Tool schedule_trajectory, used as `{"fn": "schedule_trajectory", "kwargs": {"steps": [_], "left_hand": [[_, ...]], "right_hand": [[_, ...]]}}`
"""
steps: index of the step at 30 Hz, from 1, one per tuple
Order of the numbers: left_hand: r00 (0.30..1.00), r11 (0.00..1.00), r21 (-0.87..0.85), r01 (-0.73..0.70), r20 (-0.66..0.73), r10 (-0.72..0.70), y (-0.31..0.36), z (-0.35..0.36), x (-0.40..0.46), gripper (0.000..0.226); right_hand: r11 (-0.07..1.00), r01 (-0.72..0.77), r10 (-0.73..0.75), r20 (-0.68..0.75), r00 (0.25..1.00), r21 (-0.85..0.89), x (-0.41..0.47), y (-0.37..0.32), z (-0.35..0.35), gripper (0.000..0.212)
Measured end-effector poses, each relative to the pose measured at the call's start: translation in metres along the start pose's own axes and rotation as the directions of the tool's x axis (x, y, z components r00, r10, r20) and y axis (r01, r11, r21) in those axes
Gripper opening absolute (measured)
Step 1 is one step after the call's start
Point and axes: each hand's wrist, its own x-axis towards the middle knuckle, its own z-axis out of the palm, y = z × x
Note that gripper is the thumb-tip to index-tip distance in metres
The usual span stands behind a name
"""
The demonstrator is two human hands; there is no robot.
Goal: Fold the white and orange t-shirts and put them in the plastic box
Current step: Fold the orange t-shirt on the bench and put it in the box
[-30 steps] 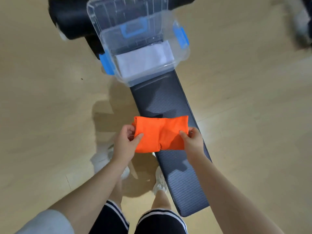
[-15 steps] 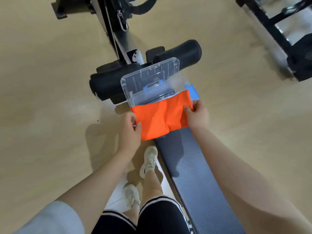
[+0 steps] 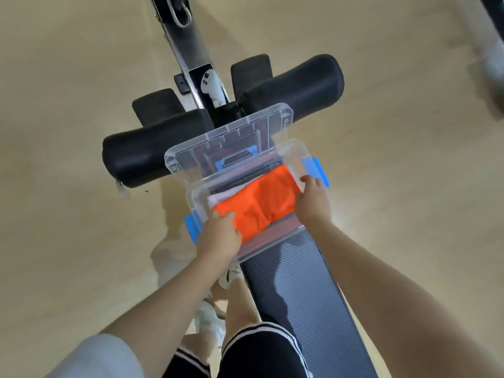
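Both hands gripping folded orange t-shirt [image 3: 259,203], left hand [image 3: 218,236] pinching its near-left end, right hand [image 3: 312,201] its far-right end. Shirt inside plastic box [image 3: 272,242] at counter's [image 3: 308,293] far end, atop white t-shirt [image 3: 218,198]. Long axis spans box between hands. Release likely next.

Both bare forearms extend forward. The left hand [image 3: 219,236] and right hand [image 3: 312,204] each grip one end of the folded orange t-shirt [image 3: 259,201], fingers curled.
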Motion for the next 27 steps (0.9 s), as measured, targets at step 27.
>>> {"fn": "schedule_trajectory", "kwargs": {"steps": [27], "left_hand": [[0.894, 0.894, 0.018, -0.447, -0.022, 0.447, -0.004, -0.213, 0.086, 0.029]], "right_hand": [[0.580, -0.386, 0.241, 0.301, 0.923, 0.718, 0.014, -0.193, 0.003, 0.021]]}}
